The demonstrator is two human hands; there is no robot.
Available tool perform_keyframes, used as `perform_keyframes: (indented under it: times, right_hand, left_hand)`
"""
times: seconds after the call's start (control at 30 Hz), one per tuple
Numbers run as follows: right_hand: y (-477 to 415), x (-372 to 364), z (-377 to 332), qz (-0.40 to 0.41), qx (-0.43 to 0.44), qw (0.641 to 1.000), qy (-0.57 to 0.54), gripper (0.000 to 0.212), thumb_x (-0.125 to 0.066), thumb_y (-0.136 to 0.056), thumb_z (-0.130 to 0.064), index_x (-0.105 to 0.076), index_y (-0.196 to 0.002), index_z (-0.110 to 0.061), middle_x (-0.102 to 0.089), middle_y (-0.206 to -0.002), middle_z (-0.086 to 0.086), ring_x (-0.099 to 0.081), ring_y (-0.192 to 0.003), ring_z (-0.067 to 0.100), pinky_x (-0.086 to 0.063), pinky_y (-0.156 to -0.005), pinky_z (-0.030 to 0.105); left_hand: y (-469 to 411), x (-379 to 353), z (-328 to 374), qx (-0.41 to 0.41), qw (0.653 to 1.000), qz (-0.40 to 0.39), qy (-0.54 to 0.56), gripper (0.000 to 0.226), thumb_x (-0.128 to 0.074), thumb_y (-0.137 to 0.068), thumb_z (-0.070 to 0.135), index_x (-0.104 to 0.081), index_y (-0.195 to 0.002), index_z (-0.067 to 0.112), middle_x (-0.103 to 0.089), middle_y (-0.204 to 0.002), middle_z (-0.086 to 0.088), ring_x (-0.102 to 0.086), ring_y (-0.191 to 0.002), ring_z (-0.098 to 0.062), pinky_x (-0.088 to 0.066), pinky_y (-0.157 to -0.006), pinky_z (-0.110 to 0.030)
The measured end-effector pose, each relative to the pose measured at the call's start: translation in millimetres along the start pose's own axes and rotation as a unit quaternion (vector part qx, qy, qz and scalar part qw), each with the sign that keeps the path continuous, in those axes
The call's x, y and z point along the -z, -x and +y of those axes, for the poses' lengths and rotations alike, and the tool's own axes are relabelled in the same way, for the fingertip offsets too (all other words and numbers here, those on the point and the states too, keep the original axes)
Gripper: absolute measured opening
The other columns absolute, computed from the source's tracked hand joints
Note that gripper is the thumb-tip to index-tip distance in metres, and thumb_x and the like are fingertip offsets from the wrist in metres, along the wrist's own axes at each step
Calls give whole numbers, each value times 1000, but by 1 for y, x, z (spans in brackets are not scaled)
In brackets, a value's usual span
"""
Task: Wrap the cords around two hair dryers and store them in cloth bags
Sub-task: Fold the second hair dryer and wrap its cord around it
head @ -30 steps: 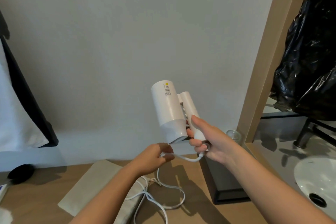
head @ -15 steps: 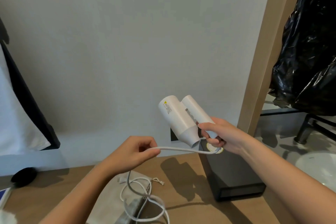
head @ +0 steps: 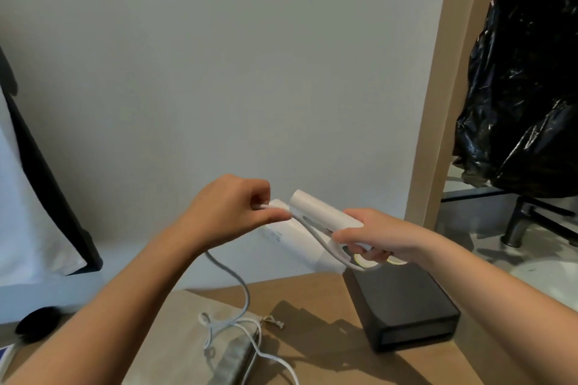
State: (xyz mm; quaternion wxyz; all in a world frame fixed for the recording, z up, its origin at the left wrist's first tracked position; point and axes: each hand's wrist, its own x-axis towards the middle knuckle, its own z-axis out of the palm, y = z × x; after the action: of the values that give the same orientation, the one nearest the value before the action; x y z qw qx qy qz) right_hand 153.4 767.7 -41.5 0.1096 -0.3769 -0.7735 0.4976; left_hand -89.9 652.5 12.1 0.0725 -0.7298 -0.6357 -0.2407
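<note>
The right hand [head: 380, 236] has its grip closed around the handle end of the white hair dryer [head: 316, 216], held in the air above the table [head: 319, 300] with its folded body pointing left and away. The left hand [head: 230, 211] pinches the white cord [head: 242, 286] between thumb and fingers just beside the dryer's far end. From that pinch one stretch of cord runs across the dryer's body to the right hand, where it loops under the fingers. The other stretch hangs down from the left wrist and lies in loose loops on a beige cloth bag [head: 184, 341] spread flat on the table. The bag's drawstring [head: 273, 320] is near the loops. A black box [head: 403, 306] sits on the table under the right hand. A black plastic bag [head: 525, 97] hangs at the far right.
</note>
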Motion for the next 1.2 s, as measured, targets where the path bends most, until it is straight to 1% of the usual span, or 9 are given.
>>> perform_keyframes:
  times: [0.1,0.3,0.4,0.53,0.7,0.87,1.03,1.17,1.2]
  right_hand:
    - [4,-4,0,12,-7,998,66,35,-66,-85,-37,-60,-105,-9,-52,-64,2,-36,-46,14,-31,-46,25]
    - [16,1,3,13,-13,998,62,37,-68,-86,-40,-61,-101,-7,-53,-64,3,-40,-55,23,-28,-44,23]
    - [16,1,1,11,-13,996,92,30,-67,-88,-40,-59,-92,-12,-53,-65,3,-41,-46,15,-30,-42,22]
    - [13,-4,1,1,-19,988,156,46,-65,-85,-53,-60,-97,-9,-55,-64,0,-47,-53,16,-36,-45,23]
    - [10,-12,7,-36,7,980,193,45,-64,-85,-55,-61,-99,-12,-59,-76,0,-52,-61,12,-42,-48,20]
    - [12,-18,10,-56,22,984,165,44,-61,-85,-53,-62,-97,-10,-57,-67,-4,-50,-50,6,-42,-45,19]
    - [16,-12,12,-89,7,991,101,63,-56,-76,-70,-57,-92,-8,-53,-61,4,-41,-48,19,-32,-42,22]
    - [19,-7,17,-170,-39,985,4,38,-48,-91,-65,-68,-80,-35,-48,-60,1,-34,-43,12,-26,-41,20]
    - [19,-7,19,-178,-62,982,-18,38,-46,-93,-62,-68,-85,-34,-48,-58,-1,-33,-41,9,-25,-41,19]
  left_hand:
    - [-7,1,2,10,1000,-2,28,37,-67,-79,53,-49,-64,24,-46,-53,7,-40,-51,-10,-32,-53,-27]
    - [-15,17,-25,43,996,-69,26,27,-67,-84,45,-60,-68,24,-50,-53,10,-44,-51,-5,-33,-53,-25]
    - [-20,15,-24,13,992,-77,98,16,-67,-88,31,-65,-72,27,-59,-61,2,-45,-56,-6,-37,-58,-25]
    - [-28,14,-9,-32,983,-97,156,12,-72,-84,23,-69,-76,30,-67,-69,10,-57,-64,-2,-44,-62,-16]
    - [-43,10,4,-77,978,-144,129,3,-75,-81,20,-74,-83,19,-72,-81,7,-67,-78,-3,-52,-74,-17]
    - [-55,7,2,-120,982,-143,8,9,-74,-82,25,-74,-87,18,-63,-78,11,-56,-70,1,-39,-63,-11]
    - [-56,-6,-11,-111,987,-110,-41,8,-73,-84,24,-74,-87,17,-58,-78,10,-51,-68,-3,-39,-67,-20]
    - [-47,-12,-3,-156,983,-99,-5,7,-72,-85,25,-74,-86,19,-57,-77,12,-51,-66,0,-38,-63,-15]
    - [-45,-15,-1,-162,982,-99,-5,7,-71,-85,24,-74,-86,18,-57,-77,11,-51,-66,-1,-38,-63,-15]
